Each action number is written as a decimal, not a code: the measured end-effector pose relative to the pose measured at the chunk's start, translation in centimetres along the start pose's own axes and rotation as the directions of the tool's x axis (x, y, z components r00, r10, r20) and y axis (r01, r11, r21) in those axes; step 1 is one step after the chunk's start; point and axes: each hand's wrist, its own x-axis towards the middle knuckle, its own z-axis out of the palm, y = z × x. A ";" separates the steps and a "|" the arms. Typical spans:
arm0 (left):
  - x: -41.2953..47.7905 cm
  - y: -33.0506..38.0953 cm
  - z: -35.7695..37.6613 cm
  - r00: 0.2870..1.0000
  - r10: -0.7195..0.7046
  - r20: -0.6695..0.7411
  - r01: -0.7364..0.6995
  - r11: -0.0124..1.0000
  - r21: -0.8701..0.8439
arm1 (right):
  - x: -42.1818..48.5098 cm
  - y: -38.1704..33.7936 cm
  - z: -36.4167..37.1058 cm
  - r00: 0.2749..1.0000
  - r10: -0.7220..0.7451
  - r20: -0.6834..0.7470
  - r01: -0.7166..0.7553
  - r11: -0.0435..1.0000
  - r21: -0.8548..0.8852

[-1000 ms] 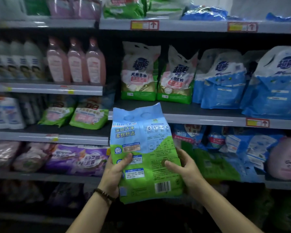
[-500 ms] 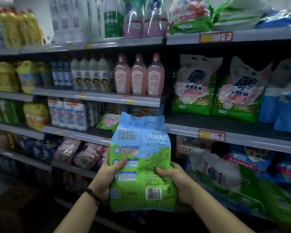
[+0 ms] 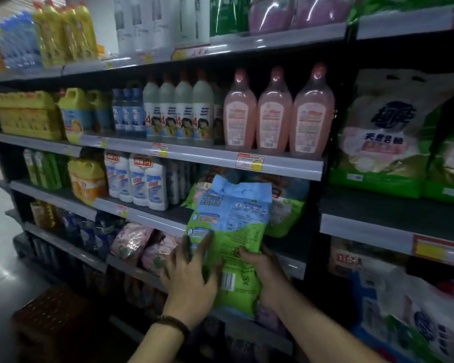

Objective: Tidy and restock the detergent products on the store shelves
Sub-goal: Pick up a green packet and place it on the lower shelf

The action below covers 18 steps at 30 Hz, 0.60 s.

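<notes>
Right hand (image 3: 263, 273) grips a crinkly, apparently plastic detergent bag (image 3: 233, 221).

A dark reddish-brown latticed crate (image 3: 55, 318) sits low at 7 o'clock on the pale glossy floor (image 3: 0, 258), which reaches up toward 9 o'clock. A red-and-yellow paper price tag (image 3: 249, 161) hangs just above centre, near 1 o'clock, and another (image 3: 440, 250) at 4 o'clock.

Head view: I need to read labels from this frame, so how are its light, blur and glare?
Head view: dim overall; motion blur smears the left hand and the print on the detergent bag; glare streaks the pink pouches up top; wide-angle distortion bends the shelf rail; the yellow bottles at far left are smeared.
</notes>
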 end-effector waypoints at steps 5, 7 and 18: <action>4.0 -1.2 1.8 1.000 0.018 -0.015 -0.018 1.000 -0.020 | 7.1 -1.5 3.5 0.999 -0.031 -0.020 0.030 0.999 -0.042; 6.1 -1.3 2.5 0.999 0.022 -0.030 -0.020 0.997 0.069 | 9.6 -2.6 4.8 1.000 0.014 -0.014 -0.014 1.000 -0.022; 20.1 -3.1 9.1 0.991 -0.121 0.057 0.110 0.979 0.170 | 24.0 -4.2 10.1 0.968 -0.239 -0.078 0.213 0.944 -0.254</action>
